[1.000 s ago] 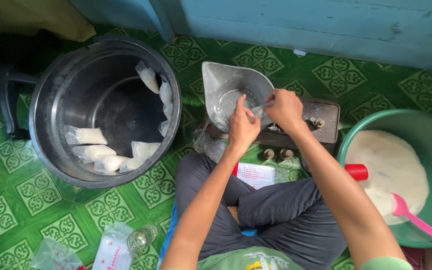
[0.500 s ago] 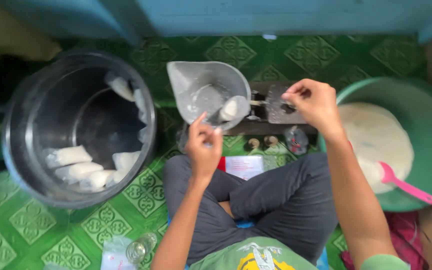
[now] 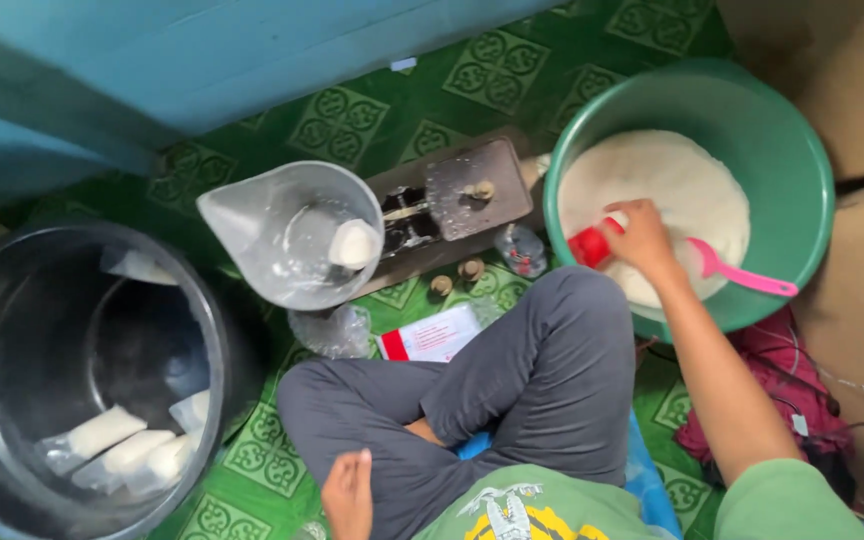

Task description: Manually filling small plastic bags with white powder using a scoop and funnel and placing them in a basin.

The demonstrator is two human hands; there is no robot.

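Observation:
My right hand [image 3: 640,238] reaches into the green basin [image 3: 797,160] of white liquid [image 3: 667,185] and closes on a red cup [image 3: 590,245] at its near rim. A pink scoop [image 3: 742,277] lies in the liquid beside that hand. My left hand [image 3: 349,495] rests low by my lap, fingers loosely apart, holding nothing. A clear plastic jug [image 3: 287,235] with a small filled white bag [image 3: 355,243] inside stands on a small scale [image 3: 457,200] in front of my crossed legs.
A large steel pot [image 3: 82,370] at the left holds several filled white bags [image 3: 117,445]. A red and white packet [image 3: 432,335] and a crumpled clear bag [image 3: 330,330] lie on the green patterned mat. A blue wall runs along the top; cardboard boxes stand at the right.
My right hand left the scale and moved right into the green basin, taking the red cup. My left hand dropped from the jug to my lap. The view swung right.

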